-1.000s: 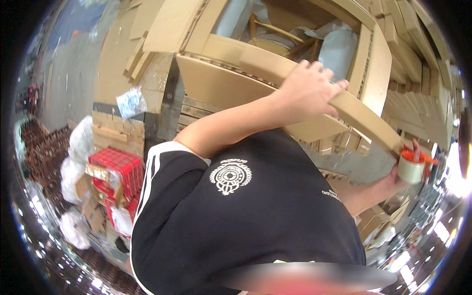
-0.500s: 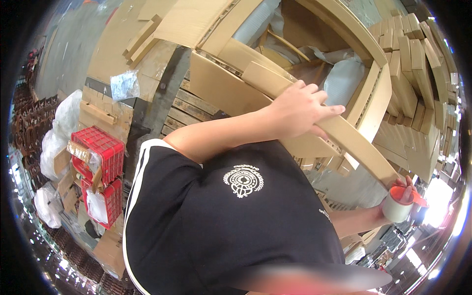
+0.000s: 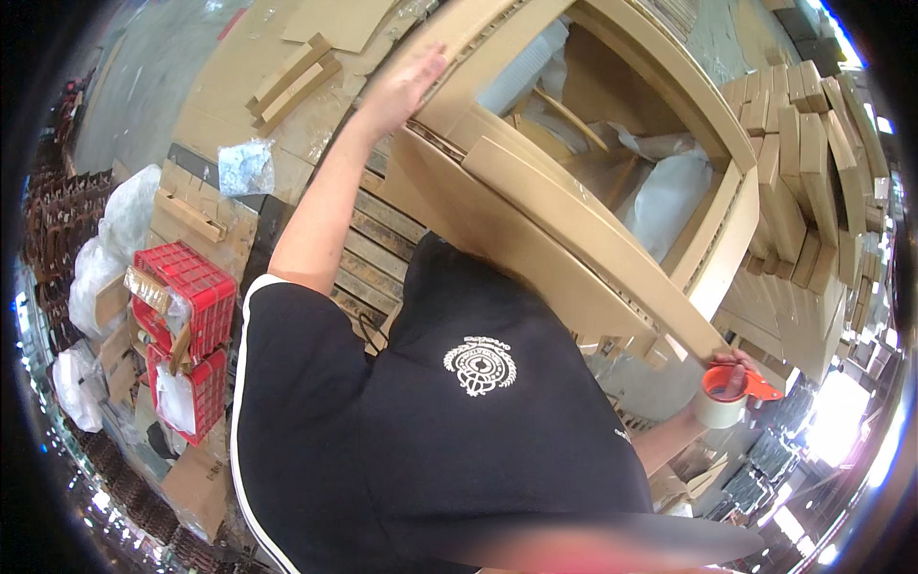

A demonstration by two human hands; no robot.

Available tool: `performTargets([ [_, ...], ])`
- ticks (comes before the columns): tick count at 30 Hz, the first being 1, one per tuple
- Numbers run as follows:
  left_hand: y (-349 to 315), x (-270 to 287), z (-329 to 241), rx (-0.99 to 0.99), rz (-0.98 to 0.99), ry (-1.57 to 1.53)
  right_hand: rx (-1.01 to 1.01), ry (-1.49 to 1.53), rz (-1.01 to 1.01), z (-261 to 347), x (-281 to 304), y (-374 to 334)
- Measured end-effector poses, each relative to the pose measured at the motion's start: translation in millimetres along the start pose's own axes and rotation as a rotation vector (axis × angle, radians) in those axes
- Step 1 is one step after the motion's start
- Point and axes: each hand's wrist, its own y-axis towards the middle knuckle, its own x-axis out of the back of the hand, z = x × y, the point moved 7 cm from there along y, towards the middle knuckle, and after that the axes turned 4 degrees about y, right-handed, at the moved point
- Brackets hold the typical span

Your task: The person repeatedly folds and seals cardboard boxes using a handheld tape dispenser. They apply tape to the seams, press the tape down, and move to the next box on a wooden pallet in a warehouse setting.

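Note:
In front of me stands a large open cardboard box [image 3: 535, 277]. Sheets of pale foam wrap [image 3: 669, 191] and thin wooden bars [image 3: 571, 117] show inside it. My left hand [image 3: 406, 91] rests with fingers stretched on the box's far-left flap. A long cardboard strip [image 3: 583, 230] lies along the box's near rim. At the strip's right end, my right hand [image 3: 734, 365] grips an orange tape dispenser [image 3: 760, 386] with a wide roll of pale tape [image 3: 719, 413] on it. Part of the right hand is hidden behind the roll.
Bundled cardboard pieces [image 3: 803, 163] are stacked right of the box. Two red plastic crates [image 3: 206, 287] stand on the left, beside clear plastic bags [image 3: 129, 215]. A slatted wooden pallet [image 3: 378, 234] lies below the box. Folded cardboard [image 3: 292, 81] and a plastic packet [image 3: 246, 167] lie at the left.
My left hand has left the cardboard strip and moved left and away onto the box's flap. The right hand, with the tape dispenser, has shifted left; the strip now lies along the near rim.

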Motion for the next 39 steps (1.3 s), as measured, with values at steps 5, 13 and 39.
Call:
performTargets([
  [5,-10,-18,12,0.156,0.167,-0.521,-0.032,0.056,0.133,-35,-36,-19],
  [13,-8,-21,6,0.202,0.202,-0.626,0.1,0.184,0.105,16,-81,-52],
  [39,-112,-175,-148,-0.639,0.056,0.791,-0.28,0.145,0.052,-66,-123,-79],
])
